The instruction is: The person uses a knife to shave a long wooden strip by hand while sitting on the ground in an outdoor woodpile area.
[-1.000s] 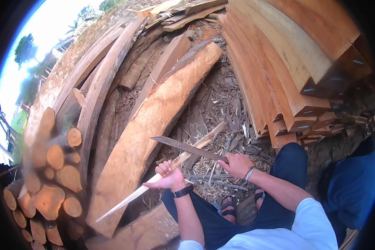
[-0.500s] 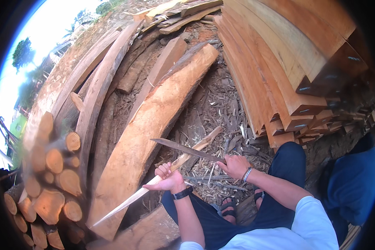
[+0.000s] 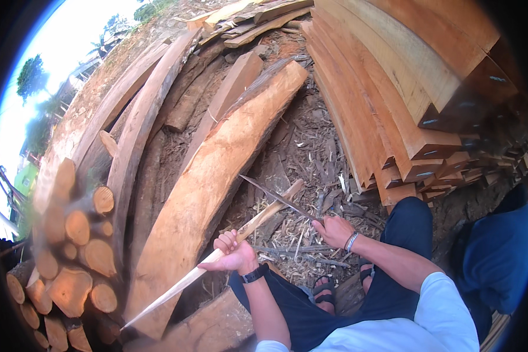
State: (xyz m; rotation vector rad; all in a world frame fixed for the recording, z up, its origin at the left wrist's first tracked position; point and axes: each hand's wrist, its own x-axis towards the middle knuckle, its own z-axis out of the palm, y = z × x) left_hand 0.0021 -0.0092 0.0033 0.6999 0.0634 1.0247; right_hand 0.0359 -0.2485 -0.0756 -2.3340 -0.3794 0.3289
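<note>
My left hand (image 3: 233,252) grips a long pale wooden stick (image 3: 176,284) about its middle; the stick runs from a pointed end at lower left up to a blunt end near the centre. My right hand (image 3: 333,230) holds the handle of a long dark machete (image 3: 273,196). Its blade lies across the stick's upper part, angled up and to the left. A dark watch sits on my left wrist and a bracelet on my right. My sandalled feet (image 3: 324,291) rest on chip-strewn ground below the hands.
A broad orange-brown slab (image 3: 211,182) lies diagonally left of the stick. Cut round logs (image 3: 79,258) are stacked at the left. Sawn planks (image 3: 405,100) are piled at upper right. Wood chips (image 3: 311,158) litter the ground. A blue object (image 3: 496,264) sits at right.
The machete blade has swung from nearly level to a steeper angle along the stick. My left hand and the stick stayed roughly in place, the stick shifting slightly.
</note>
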